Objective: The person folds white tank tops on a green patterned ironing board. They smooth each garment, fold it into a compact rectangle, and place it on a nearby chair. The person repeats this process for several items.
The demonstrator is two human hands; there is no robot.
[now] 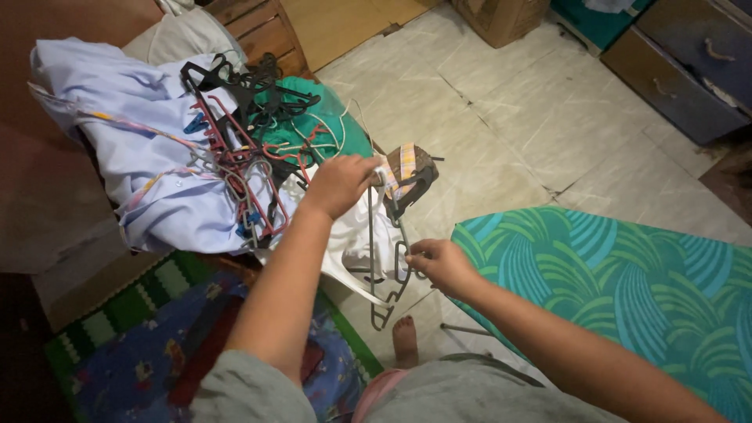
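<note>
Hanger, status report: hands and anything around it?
Left hand grips white garment at hanger top. Right hand pinches hanger's side. Pile of hangers close left.

Both arms bare, reaching forward and down from the lower edge of the head view. Left arm runs up from the grey sleeve at bottom left, forearm nearly straight, wrist slightly bent. Left hand [339, 184] is back-up, knuckles toward the camera, fingers curled closed in a pinching grip at its far side. Right arm enters from lower right, forearm angled up and to the left. Right hand [440, 265] sits lower and nearer the body than the left, fingers curled inward, thumb and forefinger pressed together in a pinch. The two hands are near each other but apart. One bare foot [405, 341] shows below, between the arms.
</note>
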